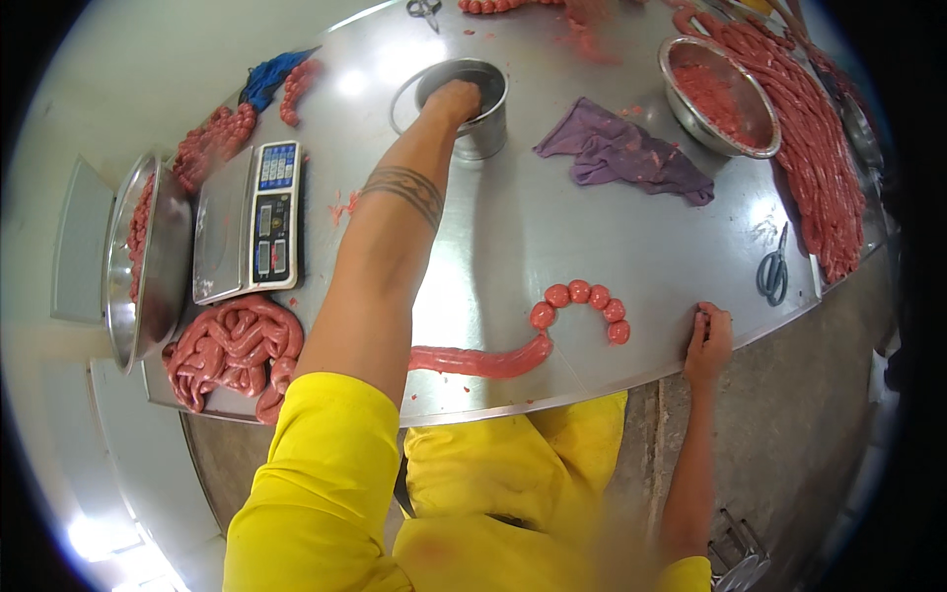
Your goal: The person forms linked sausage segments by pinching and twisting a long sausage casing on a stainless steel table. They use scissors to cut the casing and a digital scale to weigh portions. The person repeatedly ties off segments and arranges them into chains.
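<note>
My left hand [457, 100] reaches down into a metal bucket [483, 138] of dark liquid, and its fingers are hidden inside. At the table's front edge my right hand [709, 342] is closed with curled fingers; a small dark patch shows at them, too small to name. Between my arms lies a sausage [483, 361], its far end running under my left arm. From its right end curves a chain of small round tied links [579, 292]. A thin string trails from that joint toward the table edge.
A scale [276, 212], a pile of sausage [237, 345] and a steel basin [148, 257] stand left. A purple cloth [631, 158], a bowl of minced meat [764, 143], scissors [773, 271] and long sausages [814, 158] lie right. Other scissors [424, 10] rest at the back.
</note>
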Motion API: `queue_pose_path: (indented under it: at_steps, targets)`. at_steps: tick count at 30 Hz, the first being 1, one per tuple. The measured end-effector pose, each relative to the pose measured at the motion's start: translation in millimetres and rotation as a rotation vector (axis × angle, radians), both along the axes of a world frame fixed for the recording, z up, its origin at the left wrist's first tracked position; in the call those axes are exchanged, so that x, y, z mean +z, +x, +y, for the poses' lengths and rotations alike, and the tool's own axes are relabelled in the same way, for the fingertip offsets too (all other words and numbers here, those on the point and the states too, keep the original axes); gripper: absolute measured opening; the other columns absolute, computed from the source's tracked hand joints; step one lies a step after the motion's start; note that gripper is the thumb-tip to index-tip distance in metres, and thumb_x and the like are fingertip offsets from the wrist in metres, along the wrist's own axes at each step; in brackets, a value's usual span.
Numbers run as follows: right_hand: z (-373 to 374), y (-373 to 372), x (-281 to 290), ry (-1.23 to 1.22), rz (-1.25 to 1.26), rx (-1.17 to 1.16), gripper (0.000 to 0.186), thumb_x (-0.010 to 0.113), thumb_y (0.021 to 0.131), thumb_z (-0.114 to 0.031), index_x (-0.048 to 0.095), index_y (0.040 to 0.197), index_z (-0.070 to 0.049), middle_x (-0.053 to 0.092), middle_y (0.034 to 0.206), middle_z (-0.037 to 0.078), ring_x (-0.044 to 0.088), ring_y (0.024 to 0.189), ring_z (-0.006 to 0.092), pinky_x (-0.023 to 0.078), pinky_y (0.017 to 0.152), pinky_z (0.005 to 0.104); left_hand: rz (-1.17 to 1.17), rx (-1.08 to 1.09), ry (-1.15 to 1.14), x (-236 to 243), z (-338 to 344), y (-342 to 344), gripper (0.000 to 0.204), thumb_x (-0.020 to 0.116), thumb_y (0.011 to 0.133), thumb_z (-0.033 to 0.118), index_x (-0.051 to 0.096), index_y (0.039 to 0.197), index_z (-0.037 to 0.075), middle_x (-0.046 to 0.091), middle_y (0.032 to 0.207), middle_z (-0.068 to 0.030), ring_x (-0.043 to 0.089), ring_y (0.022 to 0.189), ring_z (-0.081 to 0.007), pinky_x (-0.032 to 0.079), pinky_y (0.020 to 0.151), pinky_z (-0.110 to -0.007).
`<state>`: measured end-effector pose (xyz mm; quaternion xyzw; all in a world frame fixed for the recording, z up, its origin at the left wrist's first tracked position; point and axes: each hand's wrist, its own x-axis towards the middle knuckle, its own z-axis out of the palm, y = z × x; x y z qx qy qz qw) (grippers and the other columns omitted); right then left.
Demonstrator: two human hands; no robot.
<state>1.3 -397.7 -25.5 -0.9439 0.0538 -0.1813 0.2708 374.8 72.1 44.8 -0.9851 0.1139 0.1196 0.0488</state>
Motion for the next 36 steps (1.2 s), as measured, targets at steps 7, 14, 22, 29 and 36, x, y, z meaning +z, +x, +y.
queue_pose_path:
  at_steps: [7, 14, 22, 29, 36]
  targets:
    - [-30.5, 3.4, -25.0, 0.020, 0.027, -0.011, 0.020, 0.060, 0.108, -0.017, 0.070, 0.119, -0.004, 0.070, 0.113, 0.011, 0.066, 0.095, 0.0236, 0.050, 0.078, 0.0345, -0.312, -0.204, -0.416, 64.8, 33.2, -73.8, 0.033, 0.066, 0.100, 0.037, 0.077, 0.109, 0.007, 0.077, 0.108, -0.0192, 0.073, 0.101, -0.0378, 0.058, 0.089, -0.048]
    - [-60.7, 20.8, -38.1, 0.054, 0.085, -0.003, 0.023, 0.063, 0.108, -0.021, 0.069, 0.115, 0.000, 0.067, 0.098, 0.003, 0.058, 0.087, 0.0133, 0.047, 0.079, 0.0286, -0.414, 0.618, -0.660, 50.0, 271.5, -360.9, 0.028, 0.071, 0.098, 0.030, 0.077, 0.101, 0.002, 0.068, 0.075, -0.0104, 0.062, 0.068, -0.0207, 0.050, 0.065, -0.038]
    - [-10.4, 174.4, -34.0, 0.144, 0.075, 0.234, 0.019, 0.069, 0.104, -0.017, 0.071, 0.113, 0.000, 0.070, 0.097, 0.006, 0.064, 0.091, 0.0139, 0.052, 0.088, 0.0293, -0.446, 0.885, -0.142, 8.4, 352.7, -614.4, 0.047, 0.067, 0.102, 0.030, 0.063, 0.141, 0.005, 0.065, 0.142, -0.0199, 0.058, 0.134, -0.0410, 0.044, 0.110, -0.051]
    - [141.4, 271.2, -3.3, -0.672, 0.213, 0.348, 0.064, 0.071, 0.097, -0.041, 0.054, 0.151, -0.011, 0.059, 0.148, 0.021, 0.057, 0.137, 0.0417, 0.047, 0.111, 0.0480, -0.200, 0.306, -0.411, 0.3, 171.6, -572.9, 0.072, 0.084, 0.084, 0.040, 0.060, 0.144, 0.009, 0.055, 0.152, -0.0187, 0.050, 0.141, -0.0394, 0.033, 0.121, -0.054]
    - [185.2, 101.7, 74.8, -0.374, 0.677, 0.782, 0.063, 0.080, 0.090, -0.041, 0.060, 0.141, -0.009, 0.060, 0.134, 0.018, 0.062, 0.116, 0.0399, 0.053, 0.096, 0.0477, -0.189, 0.222, -0.348, -38.1, 143.3, -549.1, 0.047, 0.085, 0.084, 0.039, 0.072, 0.119, 0.010, 0.064, 0.092, -0.0144, 0.062, 0.093, -0.0353, 0.046, 0.103, -0.049]
